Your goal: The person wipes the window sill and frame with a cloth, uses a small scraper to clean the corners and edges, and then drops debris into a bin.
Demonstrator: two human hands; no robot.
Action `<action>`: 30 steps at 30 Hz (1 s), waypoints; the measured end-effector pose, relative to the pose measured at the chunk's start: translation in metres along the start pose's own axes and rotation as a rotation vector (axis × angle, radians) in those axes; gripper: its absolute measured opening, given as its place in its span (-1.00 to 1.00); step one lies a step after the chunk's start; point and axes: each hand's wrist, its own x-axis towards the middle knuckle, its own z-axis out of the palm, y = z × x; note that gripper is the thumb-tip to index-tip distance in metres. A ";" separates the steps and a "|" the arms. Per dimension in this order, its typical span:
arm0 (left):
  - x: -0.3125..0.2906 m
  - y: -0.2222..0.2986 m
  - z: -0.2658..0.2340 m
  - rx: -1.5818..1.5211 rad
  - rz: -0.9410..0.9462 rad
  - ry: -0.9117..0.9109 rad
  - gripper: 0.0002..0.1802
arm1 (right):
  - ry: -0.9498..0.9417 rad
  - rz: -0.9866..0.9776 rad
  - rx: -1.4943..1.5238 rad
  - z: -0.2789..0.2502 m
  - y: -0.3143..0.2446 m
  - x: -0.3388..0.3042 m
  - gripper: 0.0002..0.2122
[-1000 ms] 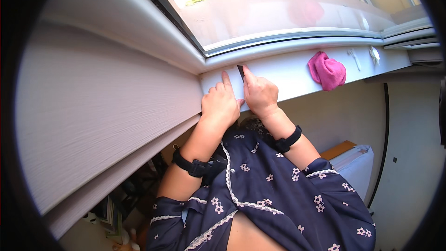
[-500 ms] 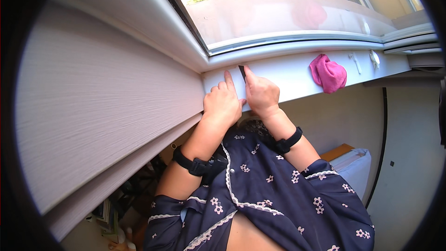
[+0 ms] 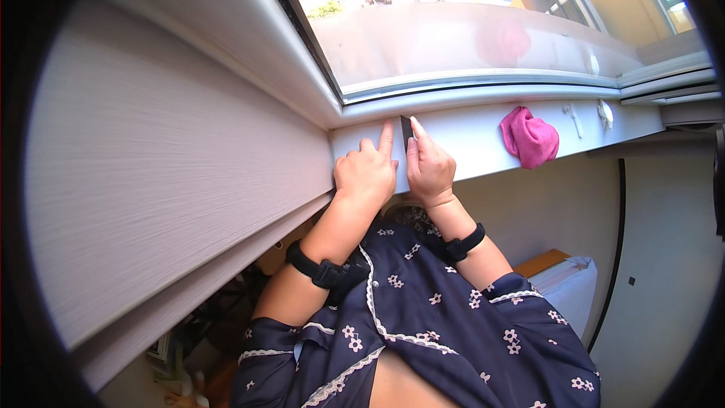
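Both hands' fingers pinch a small dark blade-like scraper [image 3: 405, 128] upright on the white windowsill [image 3: 483, 132]; a slip could nick the left hand [image 3: 368, 175] or right hand [image 3: 428, 170].

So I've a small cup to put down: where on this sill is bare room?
The white sill is bare between the right hand and the pink cloth. Both hands crowd the corner, the left hand beside a small dark tool. Past the cloth lie small white fittings.
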 end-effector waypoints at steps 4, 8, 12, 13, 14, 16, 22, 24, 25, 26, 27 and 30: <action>0.009 0.003 0.003 0.000 0.011 0.008 -0.31 | 0.002 0.042 0.053 -0.005 -0.003 0.000 -0.70; 0.010 0.005 0.004 0.043 -0.004 0.033 -0.33 | -0.004 0.022 0.054 -0.004 -0.001 0.000 -0.70; 0.008 0.004 0.005 0.077 -0.004 0.070 -0.34 | -0.018 0.026 0.065 -0.005 -0.002 0.000 -0.70; 0.007 0.004 0.006 0.077 -0.007 0.070 -0.34 | -0.020 0.023 0.065 -0.006 -0.003 0.000 -0.70; 0.007 0.004 0.006 0.079 -0.009 0.067 -0.33 | -0.020 0.021 0.063 -0.006 -0.003 0.001 -0.70; 0.007 0.004 0.008 0.081 -0.013 0.063 -0.32 | -0.017 0.010 0.064 -0.006 -0.003 0.000 -0.70; 0.005 0.005 0.004 0.060 -0.047 0.011 -0.24 | -0.036 -0.005 0.052 -0.006 -0.005 0.002 -0.70; 0.005 0.006 0.002 0.066 -0.069 -0.003 -0.21 | -0.034 -0.004 0.053 -0.006 -0.004 0.002 -0.70; 0.005 0.006 0.001 0.065 -0.071 -0.008 -0.21 | -0.031 -0.010 0.032 -0.006 -0.003 0.002 -0.70; 0.005 0.006 0.000 0.065 -0.082 -0.044 -0.20 | -0.028 -0.018 0.013 -0.005 -0.003 0.002 -0.70; 0.005 0.006 -0.001 0.065 -0.093 -0.080 -0.18 | -0.039 -0.017 -0.009 -0.005 -0.004 0.002 -0.69; 0.003 0.004 -0.001 0.094 -0.117 -0.099 -0.16 | -0.020 -0.053 -0.036 -0.001 -0.003 0.002 -0.72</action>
